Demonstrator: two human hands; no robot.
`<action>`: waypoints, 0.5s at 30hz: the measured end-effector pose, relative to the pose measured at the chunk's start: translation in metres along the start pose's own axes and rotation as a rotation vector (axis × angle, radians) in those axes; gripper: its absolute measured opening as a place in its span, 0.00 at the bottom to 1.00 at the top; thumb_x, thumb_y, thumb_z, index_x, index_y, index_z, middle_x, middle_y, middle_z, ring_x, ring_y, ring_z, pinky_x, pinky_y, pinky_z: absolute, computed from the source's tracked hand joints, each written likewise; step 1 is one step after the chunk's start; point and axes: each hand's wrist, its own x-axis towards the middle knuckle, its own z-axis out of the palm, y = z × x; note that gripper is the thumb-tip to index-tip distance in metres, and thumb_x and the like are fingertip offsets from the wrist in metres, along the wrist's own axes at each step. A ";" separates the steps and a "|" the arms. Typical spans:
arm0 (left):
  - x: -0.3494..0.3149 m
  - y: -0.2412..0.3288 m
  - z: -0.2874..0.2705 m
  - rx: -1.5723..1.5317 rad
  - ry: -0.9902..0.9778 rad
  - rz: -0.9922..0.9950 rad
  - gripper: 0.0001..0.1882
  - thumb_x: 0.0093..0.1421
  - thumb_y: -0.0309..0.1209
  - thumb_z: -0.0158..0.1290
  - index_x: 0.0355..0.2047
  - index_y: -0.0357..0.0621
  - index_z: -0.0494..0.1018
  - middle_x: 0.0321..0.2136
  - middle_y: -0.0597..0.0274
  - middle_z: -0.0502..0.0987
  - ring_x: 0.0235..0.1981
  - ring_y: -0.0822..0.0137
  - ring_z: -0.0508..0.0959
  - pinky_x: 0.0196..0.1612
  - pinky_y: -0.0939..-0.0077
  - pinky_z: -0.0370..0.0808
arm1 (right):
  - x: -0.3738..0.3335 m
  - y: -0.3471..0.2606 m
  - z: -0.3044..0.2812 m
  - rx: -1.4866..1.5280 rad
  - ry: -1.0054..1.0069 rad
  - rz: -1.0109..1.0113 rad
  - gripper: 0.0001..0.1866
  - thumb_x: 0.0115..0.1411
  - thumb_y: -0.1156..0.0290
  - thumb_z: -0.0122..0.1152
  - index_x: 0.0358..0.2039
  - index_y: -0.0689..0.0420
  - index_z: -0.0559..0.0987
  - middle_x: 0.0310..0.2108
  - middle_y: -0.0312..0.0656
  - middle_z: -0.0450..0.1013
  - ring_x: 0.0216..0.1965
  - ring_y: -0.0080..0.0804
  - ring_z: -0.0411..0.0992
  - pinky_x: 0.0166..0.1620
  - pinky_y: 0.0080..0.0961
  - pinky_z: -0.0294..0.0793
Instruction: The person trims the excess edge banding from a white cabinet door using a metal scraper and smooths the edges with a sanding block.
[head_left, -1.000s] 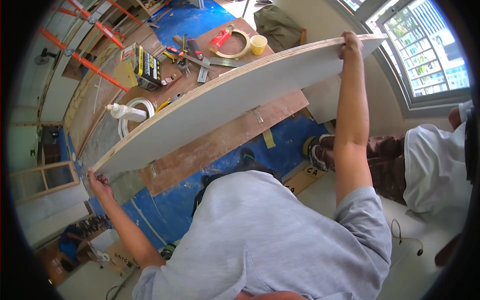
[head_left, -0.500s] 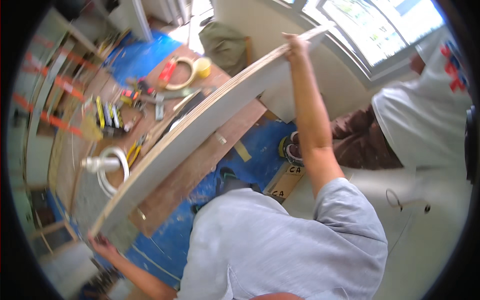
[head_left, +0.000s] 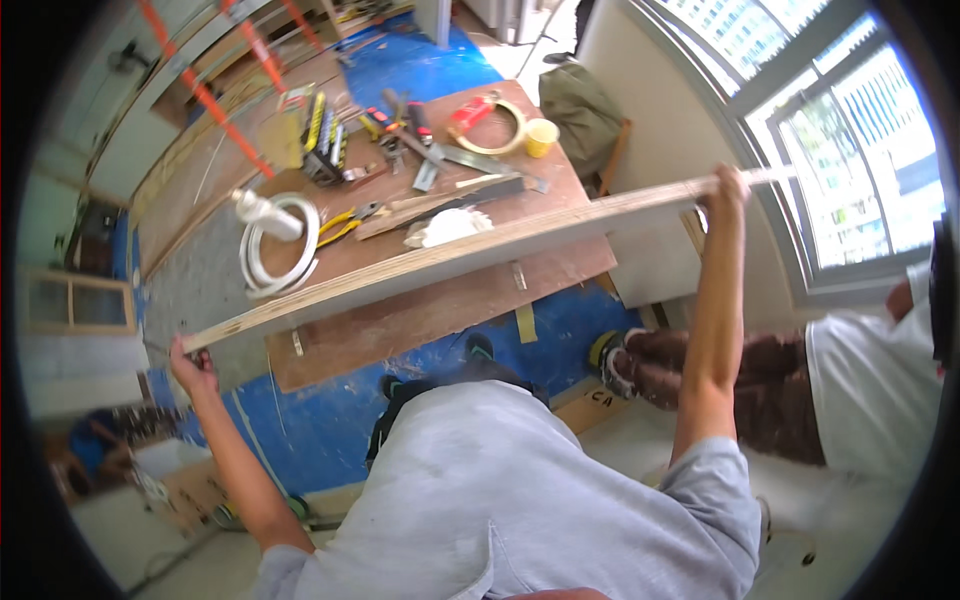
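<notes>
A long plywood panel (head_left: pixel 480 243) with a pale grey face and bare layered edge spans the view in front of me. My left hand (head_left: pixel 194 368) is closed round its left end, which sits lower in the picture. Toward the opposite end, my right hand (head_left: pixel 727 190) grips the top edge a little short of the tip, close to the window (head_left: pixel 850 170). Both arms are spread wide. The panel is held above the near part of a brown worktable (head_left: pixel 350 335) and hides a strip of it.
On the table lie a white coil (head_left: pixel 251 262) with a white tube, yellow-handled pliers (head_left: pixel 340 225), a white cloth-like bundle (head_left: pixel 450 227), a tape roll (head_left: pixel 518 130) and a yellow cup (head_left: pixel 541 138). Another person (head_left: pixel 870 390) stands at right. Blue sheeting (head_left: pixel 330 440) covers the floor.
The panel has swung to a flatter slant in view, its right end lower, with both hands still on it. My view has turned too, and more of the tabletop shows.
</notes>
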 end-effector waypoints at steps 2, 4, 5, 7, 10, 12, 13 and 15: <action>0.008 -0.004 -0.033 0.021 -0.052 -0.019 0.18 0.62 0.50 0.60 0.38 0.49 0.76 0.33 0.66 0.79 0.26 0.73 0.75 0.22 0.81 0.67 | 0.005 -0.006 -0.009 0.104 -0.098 -0.028 0.12 0.51 0.74 0.61 0.37 0.65 0.77 0.36 0.46 0.72 0.35 0.38 0.72 0.35 0.40 0.77; -0.007 -0.021 -0.038 -0.029 0.066 -0.007 0.18 0.64 0.50 0.58 0.38 0.48 0.76 0.34 0.65 0.80 0.27 0.72 0.76 0.21 0.80 0.66 | 0.015 -0.022 -0.026 0.168 -0.206 -0.080 0.10 0.52 0.75 0.59 0.35 0.65 0.77 0.36 0.46 0.71 0.36 0.39 0.73 0.35 0.41 0.78; -0.013 -0.024 -0.042 -0.060 0.102 0.000 0.18 0.64 0.50 0.57 0.38 0.48 0.76 0.34 0.65 0.80 0.27 0.72 0.76 0.21 0.80 0.66 | 0.017 -0.032 -0.035 0.192 -0.258 -0.105 0.09 0.52 0.76 0.58 0.35 0.64 0.77 0.36 0.46 0.70 0.36 0.40 0.73 0.36 0.41 0.78; -0.025 -0.021 -0.062 -0.115 0.189 0.024 0.18 0.65 0.50 0.56 0.38 0.48 0.76 0.35 0.64 0.81 0.27 0.72 0.77 0.21 0.79 0.66 | 0.005 -0.054 -0.041 0.182 -0.331 -0.137 0.08 0.52 0.77 0.57 0.33 0.64 0.77 0.36 0.46 0.70 0.37 0.41 0.73 0.36 0.41 0.78; -0.048 -0.015 -0.113 -0.189 0.262 0.064 0.17 0.65 0.48 0.54 0.39 0.47 0.75 0.36 0.62 0.81 0.27 0.70 0.77 0.20 0.80 0.65 | -0.077 -0.115 -0.021 0.090 -0.367 -0.223 0.16 0.52 0.73 0.61 0.41 0.67 0.78 0.41 0.50 0.71 0.40 0.45 0.74 0.44 0.46 0.78; -0.059 -0.025 -0.137 -0.277 0.221 0.073 0.15 0.65 0.47 0.52 0.39 0.48 0.75 0.36 0.62 0.81 0.27 0.70 0.77 0.17 0.80 0.64 | -0.111 -0.169 -0.013 0.000 -0.334 -0.139 0.23 0.53 0.71 0.63 0.49 0.69 0.76 0.46 0.52 0.72 0.44 0.47 0.75 0.51 0.46 0.76; -0.064 -0.034 -0.149 -0.327 0.202 0.079 0.15 0.66 0.46 0.52 0.39 0.48 0.75 0.36 0.62 0.81 0.27 0.70 0.77 0.16 0.80 0.63 | -0.104 -0.201 -0.016 -0.034 -0.366 -0.133 0.26 0.53 0.71 0.63 0.52 0.71 0.74 0.47 0.53 0.73 0.45 0.48 0.75 0.52 0.44 0.76; -0.068 -0.050 -0.174 -0.440 0.168 0.121 0.13 0.66 0.44 0.50 0.38 0.49 0.75 0.37 0.61 0.80 0.27 0.70 0.77 0.14 0.80 0.62 | -0.097 -0.260 -0.008 -0.106 -0.425 -0.114 0.30 0.55 0.71 0.62 0.57 0.73 0.71 0.49 0.54 0.74 0.48 0.49 0.75 0.52 0.42 0.76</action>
